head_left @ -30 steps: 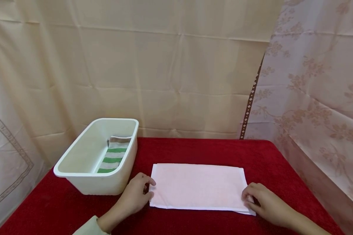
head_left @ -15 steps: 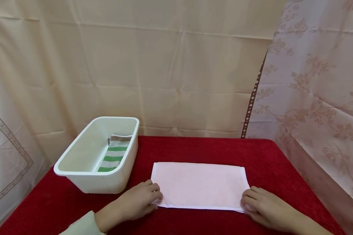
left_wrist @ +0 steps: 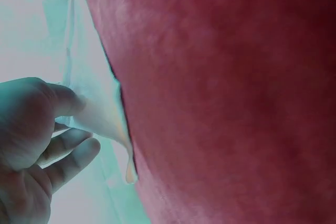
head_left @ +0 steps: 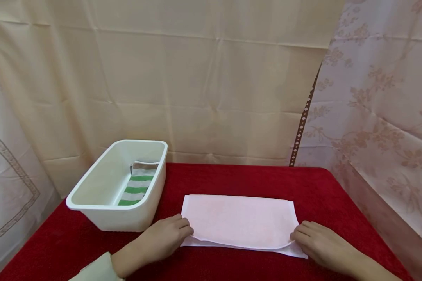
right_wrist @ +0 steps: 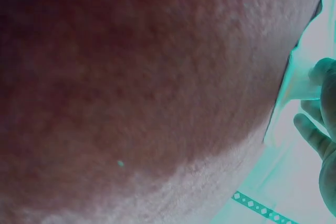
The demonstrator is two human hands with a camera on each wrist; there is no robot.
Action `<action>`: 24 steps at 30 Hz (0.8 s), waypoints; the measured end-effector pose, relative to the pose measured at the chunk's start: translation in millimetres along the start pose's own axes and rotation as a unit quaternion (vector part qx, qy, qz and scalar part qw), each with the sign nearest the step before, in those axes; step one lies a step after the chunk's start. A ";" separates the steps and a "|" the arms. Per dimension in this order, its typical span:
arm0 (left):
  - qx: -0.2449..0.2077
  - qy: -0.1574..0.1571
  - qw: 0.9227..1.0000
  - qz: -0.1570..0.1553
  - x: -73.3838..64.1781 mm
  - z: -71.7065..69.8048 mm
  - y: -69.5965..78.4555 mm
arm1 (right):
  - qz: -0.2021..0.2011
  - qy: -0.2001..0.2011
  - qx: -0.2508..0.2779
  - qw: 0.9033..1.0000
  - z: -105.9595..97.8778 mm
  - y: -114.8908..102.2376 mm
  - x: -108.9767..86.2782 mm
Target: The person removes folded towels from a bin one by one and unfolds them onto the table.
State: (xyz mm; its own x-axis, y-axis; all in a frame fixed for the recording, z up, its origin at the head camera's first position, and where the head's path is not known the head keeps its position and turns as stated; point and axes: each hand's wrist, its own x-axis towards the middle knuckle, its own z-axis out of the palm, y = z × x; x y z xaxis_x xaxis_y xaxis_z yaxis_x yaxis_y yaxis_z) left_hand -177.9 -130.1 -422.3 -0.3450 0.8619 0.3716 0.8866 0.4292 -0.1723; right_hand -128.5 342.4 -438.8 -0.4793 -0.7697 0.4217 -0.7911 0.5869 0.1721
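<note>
A pale pink towel (head_left: 239, 220) with white edges lies folded in a rectangle on the red-covered table. At its near left corner my left hand (head_left: 165, 236) pinches the upper layer. My right hand (head_left: 320, 242) pinches that layer at the near right corner. Between the hands the layer's near edge is lifted a little and sags, and a lower white layer shows beneath it. In the left wrist view, thumb and fingers (left_wrist: 68, 100) grip the cloth. The right wrist view catches the right hand (right_wrist: 325, 103) at its edge, also gripping cloth.
To the left of the towel stands a white plastic basin (head_left: 126, 218). A green-and-white striped cloth (head_left: 137, 187) with a brown end lies inside it. The red table cover (head_left: 246, 179) reaches back to a beige curtain (head_left: 211, 86); a floral curtain (head_left: 383, 97) hangs at the right.
Both hands have taken hold of the towel's near corners, the left moving nearer the front corner. The upper layer's near edge has come up off the layer below.
</note>
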 end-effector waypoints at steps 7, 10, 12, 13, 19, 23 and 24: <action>-0.024 0.021 0.998 -0.056 10.9 -2.1 -12.5 | 0.026 0.000 -0.008 1.000 -5.5 14.0 3.3; -0.025 0.021 0.996 -0.085 15.9 -1.8 -16.0 | 0.030 -0.006 -0.003 1.000 -5.2 20.7 5.8; -0.027 0.021 0.994 -0.103 18.8 -0.6 -18.4 | 0.029 0.004 -0.001 1.000 -3.4 25.0 9.5; -0.031 0.020 0.993 -0.114 20.4 0.2 -19.6 | 0.030 0.011 0.000 0.999 -2.7 27.2 11.5; -0.046 0.030 0.983 -0.173 29.9 8.3 -27.5 | 0.049 0.029 -0.004 0.998 -2.7 41.3 21.9; -0.059 0.035 0.972 -0.225 38.0 12.6 -30.6 | 0.065 0.008 -0.012 0.998 -3.4 48.8 27.7; -0.065 0.035 0.968 -0.241 40.3 13.4 -31.2 | 0.070 0.003 -0.013 0.997 -3.3 50.5 29.0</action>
State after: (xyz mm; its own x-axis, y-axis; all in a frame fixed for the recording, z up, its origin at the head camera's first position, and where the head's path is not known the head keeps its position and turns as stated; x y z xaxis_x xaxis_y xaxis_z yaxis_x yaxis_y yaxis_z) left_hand -223.7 -105.1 -414.2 -0.7099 0.5480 0.4424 0.6611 0.7351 0.1503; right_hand -181.1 350.6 -414.9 -0.5820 -0.6780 0.4490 -0.7060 0.6953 0.1347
